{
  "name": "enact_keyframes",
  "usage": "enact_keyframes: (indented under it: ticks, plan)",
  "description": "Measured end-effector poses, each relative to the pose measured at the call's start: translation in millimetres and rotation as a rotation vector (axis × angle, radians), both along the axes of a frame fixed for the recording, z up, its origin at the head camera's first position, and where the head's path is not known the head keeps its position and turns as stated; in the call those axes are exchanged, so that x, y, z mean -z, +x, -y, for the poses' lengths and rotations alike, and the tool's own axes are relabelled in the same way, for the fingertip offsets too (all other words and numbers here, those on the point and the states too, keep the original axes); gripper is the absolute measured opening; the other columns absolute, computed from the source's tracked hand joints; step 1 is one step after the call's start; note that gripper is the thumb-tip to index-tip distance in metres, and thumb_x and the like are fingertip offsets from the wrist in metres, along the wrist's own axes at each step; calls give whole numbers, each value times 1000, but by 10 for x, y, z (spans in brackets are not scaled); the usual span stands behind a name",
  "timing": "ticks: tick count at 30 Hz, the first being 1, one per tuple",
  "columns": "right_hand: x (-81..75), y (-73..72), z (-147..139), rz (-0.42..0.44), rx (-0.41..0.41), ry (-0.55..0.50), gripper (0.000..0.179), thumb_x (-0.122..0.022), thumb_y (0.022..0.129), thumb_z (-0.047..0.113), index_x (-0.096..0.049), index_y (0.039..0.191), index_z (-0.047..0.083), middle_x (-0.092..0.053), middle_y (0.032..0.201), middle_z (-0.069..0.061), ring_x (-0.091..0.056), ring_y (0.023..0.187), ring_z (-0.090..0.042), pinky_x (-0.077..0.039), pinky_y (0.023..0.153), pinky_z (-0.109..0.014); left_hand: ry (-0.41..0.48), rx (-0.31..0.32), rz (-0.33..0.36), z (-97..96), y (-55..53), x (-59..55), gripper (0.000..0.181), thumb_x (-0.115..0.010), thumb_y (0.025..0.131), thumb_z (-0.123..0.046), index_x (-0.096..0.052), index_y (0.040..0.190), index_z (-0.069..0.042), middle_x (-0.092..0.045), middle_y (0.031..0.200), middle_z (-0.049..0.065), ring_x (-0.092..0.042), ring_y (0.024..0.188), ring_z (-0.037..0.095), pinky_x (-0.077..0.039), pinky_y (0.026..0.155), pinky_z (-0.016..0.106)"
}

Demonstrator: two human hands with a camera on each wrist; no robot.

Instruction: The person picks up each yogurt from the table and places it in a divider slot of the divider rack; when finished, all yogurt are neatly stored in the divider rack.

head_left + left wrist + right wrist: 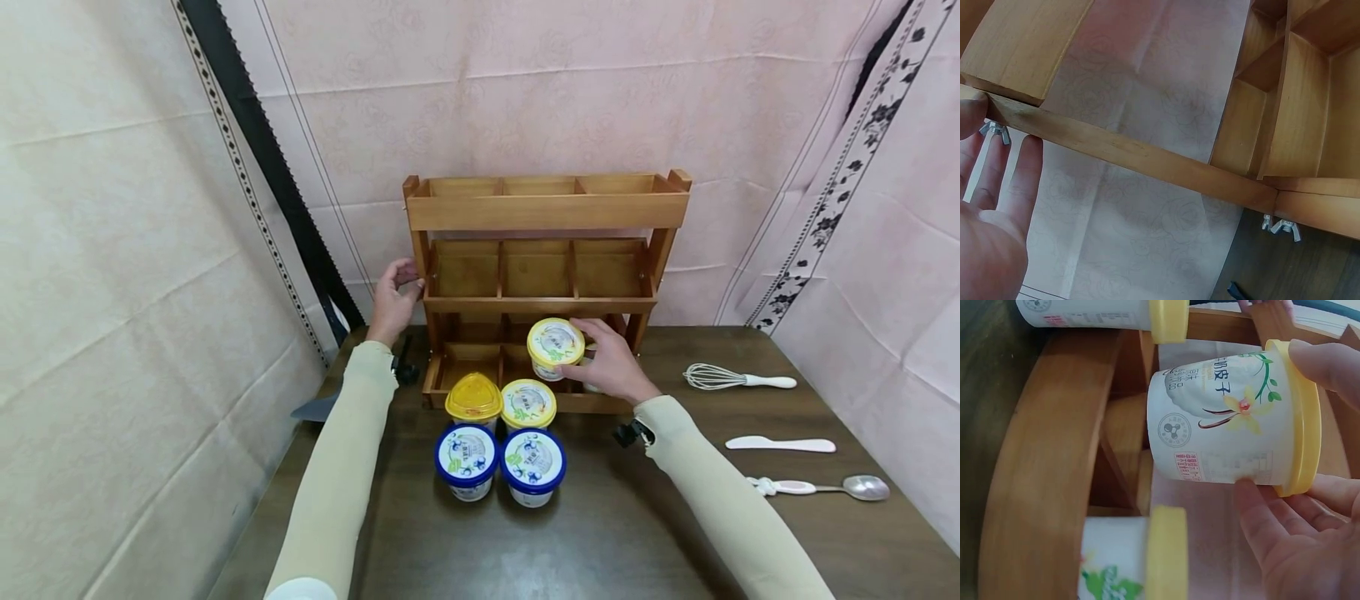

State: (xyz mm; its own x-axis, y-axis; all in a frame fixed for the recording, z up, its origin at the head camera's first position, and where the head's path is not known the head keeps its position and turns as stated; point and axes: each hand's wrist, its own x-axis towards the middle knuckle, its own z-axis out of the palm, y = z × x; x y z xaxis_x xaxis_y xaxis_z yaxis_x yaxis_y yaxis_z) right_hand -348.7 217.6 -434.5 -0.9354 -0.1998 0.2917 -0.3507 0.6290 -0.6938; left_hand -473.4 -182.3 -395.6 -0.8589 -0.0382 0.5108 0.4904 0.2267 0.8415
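Observation:
My right hand [609, 360] grips a yellow-lidded cup [1229, 419] by its lid, thumb on one side and fingers on the other. In the head view this cup overlaps the middle of the wooden rack's lowest tier. A second yellow-lidded cup [1113, 559] sits in that tier, mostly hidden behind the hand in the head view. My left hand [395, 302] holds the left post [1135, 153] of the wooden rack [543, 212], thumb on the wood and fingers by a wing nut [995, 131].
Before the rack stand two yellow-lidded cups [528, 404], one with a domed lid [474, 397], and two blue-lidded cups [534, 461]. To the right lie a whisk [738, 378], a white spreader [780, 444] and a spoon [825, 487]. Cloth walls [525, 108] surround the table.

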Motion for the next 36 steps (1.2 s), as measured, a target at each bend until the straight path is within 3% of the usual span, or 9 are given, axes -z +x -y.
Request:
enact_keyframes:
  ticks: [4,13,25,36]
  plan:
    - [64,-84,67,6,18,49,102,-92,77,54,-47,158,12,-53,149,-13,-59,124,-34,-55,101,-56,2,6,-1,3,-16,3,39,-68,103,-7,-59,140,-17,-63,131,8,-60,127,25,-47,113,54]
    - [198,-212,231,39,24,97,96,-89,83,48,-46,158,5,-54,147,-20,-58,128,-39,-48,109,-59,-9,8,-13,-7,-5,-21,38,-67,103,-8,-59,140,-17,-63,132,8,-61,126,24,-49,112,48]
    - [361,-234,355,113,58,72,95,-85,87,48,-41,160,5,-42,161,-26,-48,143,-47,-40,117,-65,-3,4,2,-4,13,-15,38,-68,104,-9,-59,140,-16,-63,132,9,-60,127,25,-48,114,50]
    - [425,-216,398,132,59,65,89,-83,89,44,-42,158,6,-50,153,-23,-54,136,-44,-44,114,-62,-12,-5,-6,-6,11,-9,38,-68,103,-8,-59,139,-17,-63,131,8,-60,126,25,-46,114,53]
